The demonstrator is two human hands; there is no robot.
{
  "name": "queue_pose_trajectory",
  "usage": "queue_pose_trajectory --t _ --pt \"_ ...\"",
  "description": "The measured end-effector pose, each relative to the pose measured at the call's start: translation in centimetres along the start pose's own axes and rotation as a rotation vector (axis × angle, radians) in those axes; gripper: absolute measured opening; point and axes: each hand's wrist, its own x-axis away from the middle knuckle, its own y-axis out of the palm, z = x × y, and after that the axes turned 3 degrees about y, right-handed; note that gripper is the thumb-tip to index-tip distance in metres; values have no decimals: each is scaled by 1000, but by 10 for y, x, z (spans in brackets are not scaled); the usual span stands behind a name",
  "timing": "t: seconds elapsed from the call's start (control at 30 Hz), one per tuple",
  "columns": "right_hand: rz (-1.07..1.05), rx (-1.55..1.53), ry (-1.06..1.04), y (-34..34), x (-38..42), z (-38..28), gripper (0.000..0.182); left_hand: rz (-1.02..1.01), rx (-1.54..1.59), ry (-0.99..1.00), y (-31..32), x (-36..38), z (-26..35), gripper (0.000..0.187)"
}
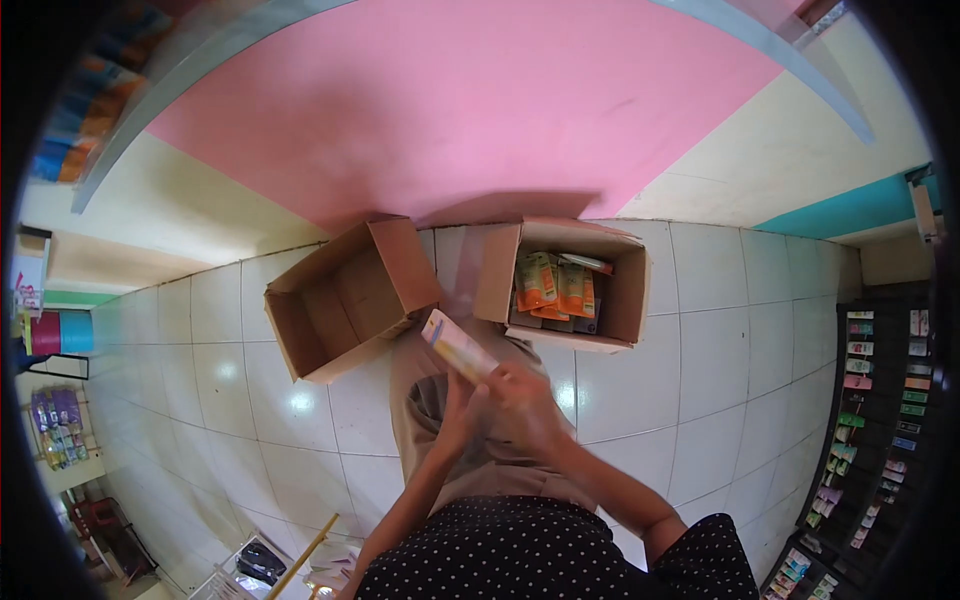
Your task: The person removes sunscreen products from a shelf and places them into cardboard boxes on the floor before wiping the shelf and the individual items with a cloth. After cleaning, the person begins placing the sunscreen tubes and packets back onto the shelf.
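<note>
Both of my hands are together over my lap, at a slim, pale package with yellow and blue print. My right hand wraps round its lower end, slightly smeared by motion. My left hand presses against the package's lower side, its fingers partly hidden. Past my knees on the right, an open cardboard box holds several orange and green pouches, with a white and orange packet lying above them. A second open cardboard box sits tilted on the left, its bare bottom showing.
Both boxes stand on white floor tiles, near a pink and cream wall. A dark rack of small packets is at the right. Shelves with goods line the left, and a white wire basket is at lower left.
</note>
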Motion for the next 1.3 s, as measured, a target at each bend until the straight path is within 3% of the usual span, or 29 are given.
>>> queue_pose_trajectory --t 0.07,0.1,0.13,0.2,0.27,0.33,0.4,0.47,0.53,0.57,0.63,0.67,0.73,0.77,0.83,0.9,1.03,1.1,1.17,1.23,1.3 --pt "-58 -53 -61 10 10 -21 12 21 140 -175 -11 1 -8 68" --pt "-119 -89 -73 19 13 -26 16 138 217 -133 -14 -2 -6 66" --pt "-184 -125 -85 23 16 -29 21 150 217 -129 -20 -3 -3 66" --pt "-208 -247 -55 20 13 -35 21 223 567 -158 -35 -7 9 67" --pt "-248 -369 -33 23 14 -35 23 244 601 -127 -54 -8 27 69" --pt "-141 -254 74 36 22 -15 28 279 632 -73 -68 -10 41 72" --pt "-222 -99 29 53 47 6 32 155 625 14 -82 -12 54 78" --pt "-286 61 -19 62 59 19 35 185 665 72 -81 -17 65 83" --pt "-683 98 33 60 57 24 36 167 643 58 -72 -16 84 85" --pt "-689 104 12 57 47 25 36 174 641 65 -69 -15 88 86" --pt "-984 47 181 39 13 13 32 152 641 97 -63 -15 96 86" --pt "-982 56 169 28 5 13 32 121 640 106 -62 -14 99 86" --pt "-843 -409 408 5 -10 11 23 91 573 144 -61 -12 97 87" --pt "-835 -399 398 -7 -13 0 23 60 509 116 -60 -8 95 85" --pt "-330 -682 146 -32 -23 -38 21 6 447 118 -45 -3 87 82" --pt "-217 -637 80 -27 -25 -63 24 174 141 95 -14 0 74 75" --pt "68 -601 -115 -10 -22 -90 24 146 91 230 18 6 119 72" --pt "5 -565 -179 -21 -13 -103 25 25 455 210 12 7 118 77" --pt "-63 -526 -227 -21 -13 -104 25 -33 443 292 1 6 125 78" --pt "147 -394 -537 -14 -19 -92 25 -91 436 362 1 6 128 79" --pt "56 -437 -407 -21 -19 -84 26 -43 421 300 10 8 121 80"
